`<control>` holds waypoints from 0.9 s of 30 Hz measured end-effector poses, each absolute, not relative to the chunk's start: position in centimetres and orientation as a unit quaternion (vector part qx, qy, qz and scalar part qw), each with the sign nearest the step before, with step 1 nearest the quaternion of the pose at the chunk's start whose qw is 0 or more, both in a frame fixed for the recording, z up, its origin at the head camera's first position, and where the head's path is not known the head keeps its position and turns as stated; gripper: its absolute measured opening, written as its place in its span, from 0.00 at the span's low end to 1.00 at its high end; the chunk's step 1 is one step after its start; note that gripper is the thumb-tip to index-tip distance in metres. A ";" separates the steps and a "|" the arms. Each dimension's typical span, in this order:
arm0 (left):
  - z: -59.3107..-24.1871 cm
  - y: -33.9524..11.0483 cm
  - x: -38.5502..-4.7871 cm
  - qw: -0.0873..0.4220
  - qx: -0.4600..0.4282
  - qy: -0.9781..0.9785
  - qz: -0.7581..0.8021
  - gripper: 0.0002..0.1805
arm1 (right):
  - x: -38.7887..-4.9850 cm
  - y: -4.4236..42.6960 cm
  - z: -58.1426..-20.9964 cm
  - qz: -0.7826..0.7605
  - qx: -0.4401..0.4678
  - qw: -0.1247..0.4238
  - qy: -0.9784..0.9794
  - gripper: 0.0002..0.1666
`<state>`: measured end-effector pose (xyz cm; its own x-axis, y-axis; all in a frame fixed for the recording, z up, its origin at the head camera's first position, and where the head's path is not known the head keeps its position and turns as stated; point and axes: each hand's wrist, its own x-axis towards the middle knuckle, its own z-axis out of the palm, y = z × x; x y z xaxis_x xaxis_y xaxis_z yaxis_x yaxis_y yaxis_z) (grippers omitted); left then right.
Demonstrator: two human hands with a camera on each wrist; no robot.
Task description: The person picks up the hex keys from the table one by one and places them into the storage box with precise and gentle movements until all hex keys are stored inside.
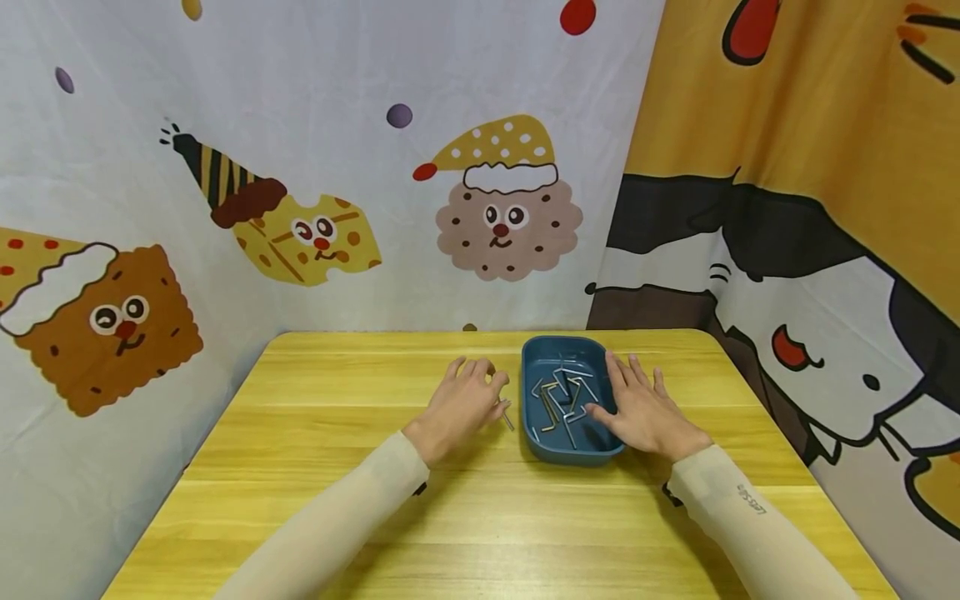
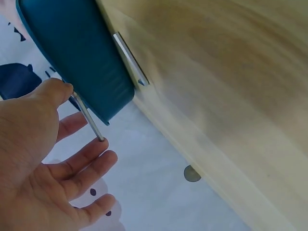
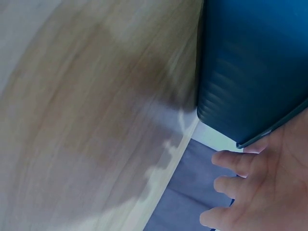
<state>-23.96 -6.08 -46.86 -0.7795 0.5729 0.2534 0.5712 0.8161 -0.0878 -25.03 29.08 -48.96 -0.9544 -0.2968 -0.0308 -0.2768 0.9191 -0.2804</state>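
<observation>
My left hand point(image 1: 467, 398) is just left of a blue plastic box point(image 1: 573, 457), above the table. Between thumb and a fingertip it pinches a thin metal hex key point(image 2: 88, 117), whose bend I cannot make out. Another straight metal piece point(image 2: 131, 58) lies on the table beside the box wall. Inside the box are several L-shaped hex keys point(image 1: 550, 406), silver and brass-coloured, lying loosely across each other. My right hand point(image 1: 647, 410) rests on the box's right rim, fingers spread and fairly straight, with the thumb reaching over the inside.
The box stands on a wood-grain table point(image 1: 337, 400), towards its far edge. Behind and beside the table hangs a patterned cloth point(image 1: 337, 75) with cartoon figures. Both forearms in light sleeves reach across the table from the near side.
</observation>
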 end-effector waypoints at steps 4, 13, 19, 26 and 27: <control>-46.5 -5.8 -24.4 0.143 -0.308 -0.941 0.001 0.19 | -25.1 29.0 -49.0 -0.133 -0.148 0.037 0.979 0.65; -45.8 -4.6 -25.2 0.134 -0.316 -0.939 -0.005 0.21 | -25.0 28.9 -48.9 -0.130 -0.148 0.039 0.980 0.65; -45.2 -3.5 -26.0 0.123 -0.324 -0.938 0.000 0.20 | -24.9 29.0 -48.8 -0.131 -0.148 0.038 0.980 0.65; -44.7 -2.2 -27.4 0.110 -0.326 -0.939 -0.003 0.21 | -25.1 29.1 -49.0 -0.131 -0.145 0.041 0.980 0.65; -44.7 -2.0 -27.6 0.107 -0.326 -0.939 0.000 0.21 | -25.1 29.1 -49.0 -0.131 -0.145 0.041 0.980 0.66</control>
